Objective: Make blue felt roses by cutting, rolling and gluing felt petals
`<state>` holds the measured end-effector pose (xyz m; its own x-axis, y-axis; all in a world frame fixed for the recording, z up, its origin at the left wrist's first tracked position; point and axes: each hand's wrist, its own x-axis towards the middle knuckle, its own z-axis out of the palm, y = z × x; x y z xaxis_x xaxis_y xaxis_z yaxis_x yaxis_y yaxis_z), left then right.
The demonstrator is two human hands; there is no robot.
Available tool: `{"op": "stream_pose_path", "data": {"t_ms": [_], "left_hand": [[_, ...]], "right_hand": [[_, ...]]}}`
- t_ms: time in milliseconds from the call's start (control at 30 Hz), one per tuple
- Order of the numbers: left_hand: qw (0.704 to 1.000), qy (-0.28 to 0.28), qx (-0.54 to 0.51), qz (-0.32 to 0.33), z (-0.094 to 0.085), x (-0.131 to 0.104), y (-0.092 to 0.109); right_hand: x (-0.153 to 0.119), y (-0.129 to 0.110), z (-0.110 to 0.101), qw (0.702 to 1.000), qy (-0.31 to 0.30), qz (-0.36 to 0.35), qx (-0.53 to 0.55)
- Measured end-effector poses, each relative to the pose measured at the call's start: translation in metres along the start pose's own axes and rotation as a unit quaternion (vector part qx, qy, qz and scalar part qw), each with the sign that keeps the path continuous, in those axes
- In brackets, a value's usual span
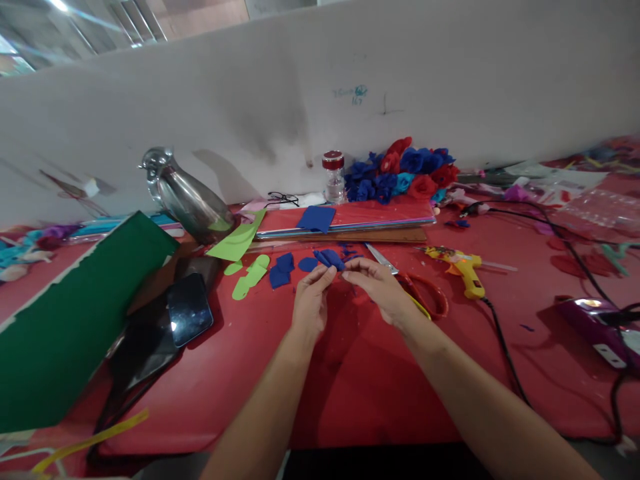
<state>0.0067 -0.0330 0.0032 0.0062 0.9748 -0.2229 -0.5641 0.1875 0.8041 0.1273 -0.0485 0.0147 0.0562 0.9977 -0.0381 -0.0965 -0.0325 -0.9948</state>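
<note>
Both left hand (312, 292) and right hand (379, 285) pinch the blue piece (329, 257), its length slanting toward the right fingertips.

On the counter (220, 380), one piece (330, 258) is between my left hand (311, 297) and my right hand (377, 283). To the left lie other cut pieces (281, 270), then the phone (190, 310). Scissors (383, 259) are beside my right hand, the glue gun (467, 270) further right. Behind is the sheet stack (370, 217), with the jug (193, 200) at its left.

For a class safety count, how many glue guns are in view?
1: the yellow glue gun, on the red table, right of the scissors.
</note>
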Motion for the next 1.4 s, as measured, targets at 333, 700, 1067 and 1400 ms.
{"op": "stream_pose_path", "data": {"t_ms": [333,700,1067,1400], "left_hand": [[1.0,0.005,0.012,-0.007,0.0036,-0.0026,-0.0001],[1.0,-0.007,-0.002,-0.012,0.0018,-0.0009,-0.0011],[0.999,-0.032,0.015,-0.003,-0.0013,-0.0003,-0.0024],[0.999,-0.046,0.001,0.013,-0.0011,0.0002,-0.0018]], "right_hand": [[0.0008,0.0031,0.0032,0.999,0.025,-0.018,0.01],[-0.002,-0.0006,0.0066,0.998,-0.01,0.013,0.061],[-0.003,-0.0041,0.0077,0.998,-0.018,0.021,0.061],[-0.0051,-0.0051,0.0082,0.997,-0.017,0.037,0.069]]}}
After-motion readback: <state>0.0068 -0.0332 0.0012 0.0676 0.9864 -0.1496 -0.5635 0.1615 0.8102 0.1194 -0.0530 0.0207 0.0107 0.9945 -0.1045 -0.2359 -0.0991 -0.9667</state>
